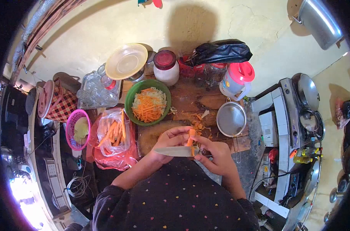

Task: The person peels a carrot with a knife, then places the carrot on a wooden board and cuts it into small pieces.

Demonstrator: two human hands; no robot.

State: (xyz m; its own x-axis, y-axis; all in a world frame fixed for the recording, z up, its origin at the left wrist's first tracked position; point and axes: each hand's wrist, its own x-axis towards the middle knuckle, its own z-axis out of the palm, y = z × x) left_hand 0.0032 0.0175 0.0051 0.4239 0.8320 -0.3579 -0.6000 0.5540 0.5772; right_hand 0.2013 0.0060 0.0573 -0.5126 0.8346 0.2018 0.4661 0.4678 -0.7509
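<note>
My left hand (168,142) is closed, its fingertips pinching a short peeled carrot piece (191,138) that stands nearly upright. My right hand (218,156) is wrapped round the dark handle of a knife (171,151). The broad blade points left, lying across in front of my left palm, just below the carrot. A right-hand finger also reaches the carrot. Orange peelings (200,125) are scattered on the wooden table (186,94) beyond my hands. Shredded carrot (146,109) lies on pale shreds in a green bowl (129,94) to the left.
Whole carrots (115,133) lie in a plastic bag at left, beside a pink basket (68,127). A sieve (232,118) rests at the table's right edge. Behind stand a lidded jar (166,69), a pitcher (236,79) and a tray of glasses (98,90). A stove (288,100) is at right.
</note>
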